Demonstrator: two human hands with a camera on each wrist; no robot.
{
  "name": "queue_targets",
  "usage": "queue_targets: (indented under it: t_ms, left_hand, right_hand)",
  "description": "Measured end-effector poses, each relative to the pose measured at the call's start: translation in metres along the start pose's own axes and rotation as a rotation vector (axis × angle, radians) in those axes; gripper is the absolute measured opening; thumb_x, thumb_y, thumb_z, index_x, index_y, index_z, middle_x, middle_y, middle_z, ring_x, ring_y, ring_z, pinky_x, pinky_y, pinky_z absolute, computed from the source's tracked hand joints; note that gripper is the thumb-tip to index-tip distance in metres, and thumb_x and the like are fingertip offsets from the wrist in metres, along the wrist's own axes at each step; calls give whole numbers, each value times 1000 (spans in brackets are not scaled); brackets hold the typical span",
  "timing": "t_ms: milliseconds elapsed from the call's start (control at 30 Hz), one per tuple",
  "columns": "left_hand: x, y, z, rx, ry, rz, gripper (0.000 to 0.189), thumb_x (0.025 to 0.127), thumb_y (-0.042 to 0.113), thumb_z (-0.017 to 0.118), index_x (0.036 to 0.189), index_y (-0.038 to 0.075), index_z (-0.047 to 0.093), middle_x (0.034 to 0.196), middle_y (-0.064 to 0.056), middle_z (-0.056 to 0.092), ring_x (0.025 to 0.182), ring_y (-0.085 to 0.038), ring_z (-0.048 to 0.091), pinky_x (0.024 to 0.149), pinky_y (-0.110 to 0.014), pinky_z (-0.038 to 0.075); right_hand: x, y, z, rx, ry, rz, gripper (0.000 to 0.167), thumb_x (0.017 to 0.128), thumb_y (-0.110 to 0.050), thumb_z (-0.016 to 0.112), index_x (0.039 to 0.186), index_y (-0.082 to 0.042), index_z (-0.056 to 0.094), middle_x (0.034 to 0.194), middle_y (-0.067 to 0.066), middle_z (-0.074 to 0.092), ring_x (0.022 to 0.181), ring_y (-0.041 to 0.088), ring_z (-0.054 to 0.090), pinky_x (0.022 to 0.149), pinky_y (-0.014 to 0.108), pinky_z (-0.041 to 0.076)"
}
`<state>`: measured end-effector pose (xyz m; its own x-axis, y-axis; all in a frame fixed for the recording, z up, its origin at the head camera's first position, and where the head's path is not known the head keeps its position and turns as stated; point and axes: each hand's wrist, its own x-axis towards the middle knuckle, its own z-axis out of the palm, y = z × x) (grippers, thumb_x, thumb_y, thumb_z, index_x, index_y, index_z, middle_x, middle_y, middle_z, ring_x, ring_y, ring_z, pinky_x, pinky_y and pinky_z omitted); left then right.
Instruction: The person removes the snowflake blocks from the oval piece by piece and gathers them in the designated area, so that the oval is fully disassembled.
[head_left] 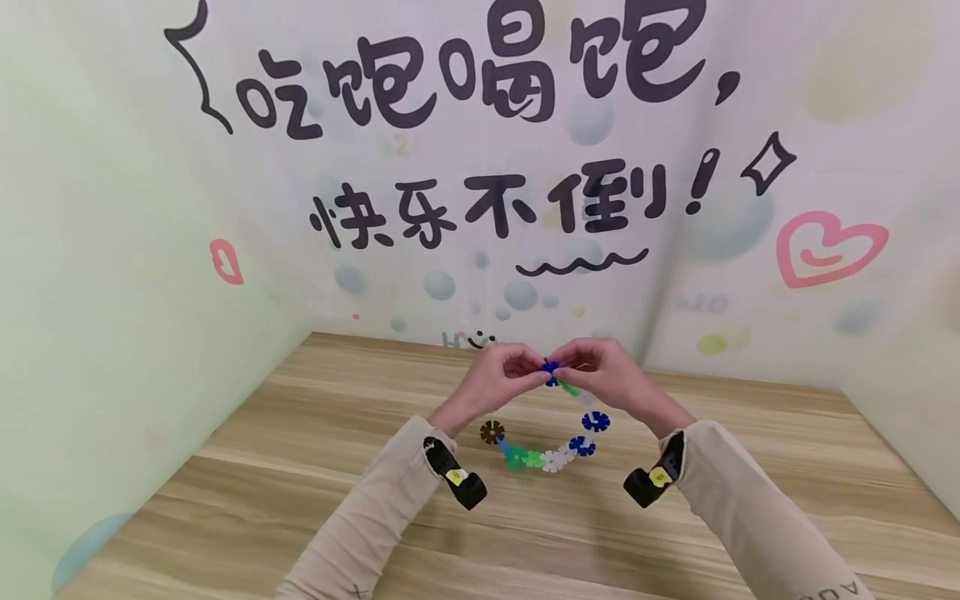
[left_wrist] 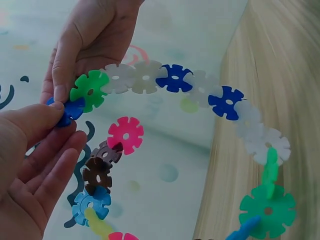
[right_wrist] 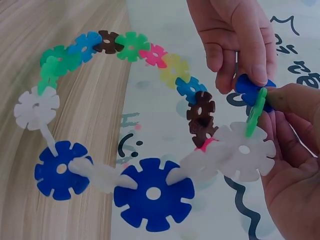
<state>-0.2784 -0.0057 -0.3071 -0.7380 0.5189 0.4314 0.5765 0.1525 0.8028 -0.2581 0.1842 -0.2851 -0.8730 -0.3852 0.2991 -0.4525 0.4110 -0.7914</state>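
Both hands are raised over the table, fingertips meeting at a blue notched snowflake disc (right_wrist: 248, 90). My left hand (head_left: 497, 379) pinches this disc between thumb and fingers. From the other side, my right hand (head_left: 611, 377) pinches it too, close to where a green disc (left_wrist: 91, 91) slots in. From there a chain of interlocked discs hangs in a wide loop: white discs (right_wrist: 245, 150), blue discs (right_wrist: 153, 194), a teal disc (left_wrist: 267, 211), then brown discs (left_wrist: 97, 176). A pink disc (left_wrist: 126, 135) forms its other end, apart from the pinched blue one.
Below the loop lies a wood-grain table (head_left: 300, 467). A printed white cloth (head_left: 480, 208) with large dark lettering stands behind it. Each wrist carries a black strapped camera, the left camera (head_left: 456, 475) and the right camera (head_left: 655, 473).
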Motion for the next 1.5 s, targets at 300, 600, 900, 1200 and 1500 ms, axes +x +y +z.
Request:
queue_targets:
  t_ms: [300,600,900,1200,1500]
  left_hand:
    - [-8,17,4,-81,39,-18,12,83,1,60,89,-10,60,80,-21,63,71,-28,63,63,-23,52]
    - [-14,25,0,-122,98,-19,13,82,-2,59,90,-13,59,83,-25,62,75,-35,62,67,-28,52]
    - [-13,20,1,-238,152,-36,14,84,-2,56,92,-13,56,85,-27,61,79,-40,60,70,-28,52]
    - [-13,20,3,-322,165,-57,14,84,-3,55,93,-15,54,87,-28,60,81,-46,57,70,-31,52]
    - [-10,22,7,-209,172,3,13,84,-3,55,94,-12,54,84,-26,60,68,-20,61,67,-41,51]
  right_hand:
    - [0,2,-3,3,47,-34,16,81,-1,62,96,5,62,88,13,63,79,18,59,71,25,50]
    - [-7,6,-15,-57,99,-77,20,81,-7,64,97,4,62,94,14,62,83,20,60,75,23,50]
    - [-10,13,-4,-95,94,-151,22,78,-12,68,97,-2,64,95,8,63,79,14,56,72,22,49]
    - [-8,11,9,-242,269,-249,13,74,2,68,84,-6,67,84,3,64,64,9,50,56,23,45]
    - [-7,14,11,-200,298,-324,16,72,10,66,79,-4,66,79,5,64,59,6,49,50,20,44]
